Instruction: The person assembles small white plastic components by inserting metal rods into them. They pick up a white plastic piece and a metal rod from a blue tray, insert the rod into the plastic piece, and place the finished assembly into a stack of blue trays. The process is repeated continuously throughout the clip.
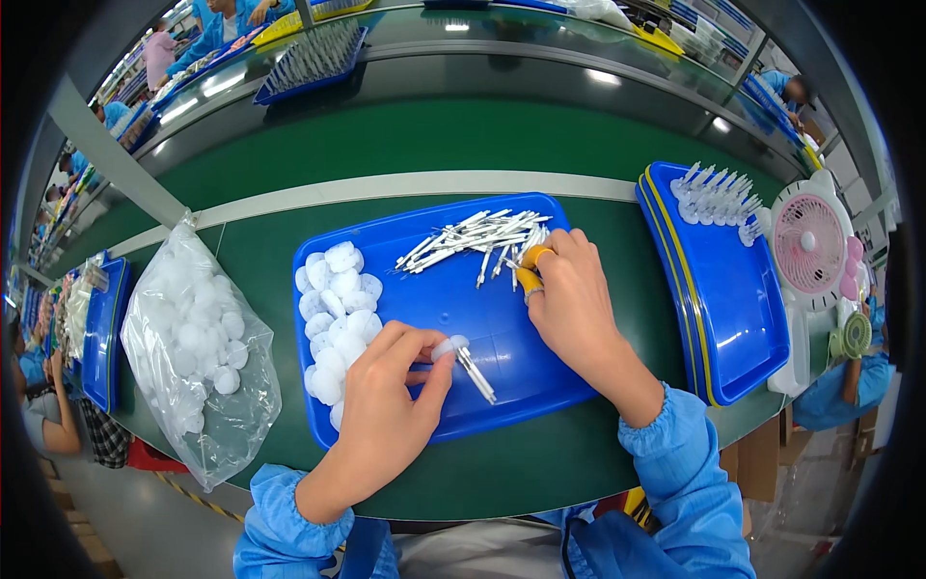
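Reaching in from the lower edge, both forearms wear blue sleeves gathered at the wrist. The left hand (pixel 391 386) is palm-inward, with thumb and forefinger pinched on small white discs (pixel 452 345); a few slim white rods (pixel 476 374) extend from these toward the lower right. The right hand (pixel 569 299) is bent downward, its fingertips, in orange-yellow finger cots (pixel 530 281), at the near right end of a heap of white rods (pixel 468 239). Whether those fingertips grip a rod cannot be told.

Both hands work over a shallow blue tray (pixel 439 304) on a dark green bench (pixel 424 489). Beyond the hands run a pale strip (pixel 386 188) and a green belt (pixel 434 130); past the belt, raised to the far left of the hands, a second blue tray (pixel 268 95) bears rows of upright pale parts. Workers in blue (pixel 222 27) occupy the room further off.

Loose white discs (pixel 330 374) line the tray just left of the left hand. Further left lies a clear plastic bag (pixel 231 439) of similar discs. Well right of the right hand are stacked blue trays (pixel 738 323), the top one bearing white stemmed pieces (pixel 714 203) at its far end; a pink fan (pixel 808 236) stands beyond. The right hand obscures part of the tray's right rim.
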Demonstrator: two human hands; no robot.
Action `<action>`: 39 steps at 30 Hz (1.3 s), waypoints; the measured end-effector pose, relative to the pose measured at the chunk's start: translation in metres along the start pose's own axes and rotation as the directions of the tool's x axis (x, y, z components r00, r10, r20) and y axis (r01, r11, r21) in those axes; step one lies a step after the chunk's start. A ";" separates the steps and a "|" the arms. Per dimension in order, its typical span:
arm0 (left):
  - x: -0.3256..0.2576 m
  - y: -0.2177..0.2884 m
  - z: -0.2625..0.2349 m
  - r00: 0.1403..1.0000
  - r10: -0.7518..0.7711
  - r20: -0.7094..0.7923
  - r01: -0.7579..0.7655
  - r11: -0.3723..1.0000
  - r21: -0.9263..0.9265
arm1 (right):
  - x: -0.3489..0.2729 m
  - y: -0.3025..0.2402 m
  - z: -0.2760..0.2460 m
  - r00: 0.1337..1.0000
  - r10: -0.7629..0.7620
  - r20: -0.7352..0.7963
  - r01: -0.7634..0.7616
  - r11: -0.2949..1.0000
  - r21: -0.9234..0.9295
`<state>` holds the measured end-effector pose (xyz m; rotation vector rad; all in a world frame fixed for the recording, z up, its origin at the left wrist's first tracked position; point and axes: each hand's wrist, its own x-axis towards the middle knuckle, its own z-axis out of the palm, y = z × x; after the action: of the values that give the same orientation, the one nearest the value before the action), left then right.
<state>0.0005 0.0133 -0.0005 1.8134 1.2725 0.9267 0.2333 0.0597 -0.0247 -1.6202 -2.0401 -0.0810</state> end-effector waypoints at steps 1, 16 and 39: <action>0.000 0.002 -0.001 1.000 -0.019 0.006 0.019 1.000 -0.025 | -0.002 -0.002 -0.003 0.999 0.020 0.034 -0.022 0.997 0.079; 0.000 0.002 -0.001 1.000 0.014 0.003 -0.014 1.000 -0.018 | -0.041 -0.044 -0.050 0.939 -0.225 0.259 0.070 0.865 0.497; -0.014 -0.003 0.014 0.990 0.137 -0.033 -0.133 0.987 0.089 | -0.057 -0.064 -0.025 0.996 -0.080 0.034 0.047 0.829 0.558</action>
<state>0.0080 -0.0012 -0.0120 1.9782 1.2431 0.9981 0.1914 -0.0173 -0.0108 -1.1909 -1.9120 0.5024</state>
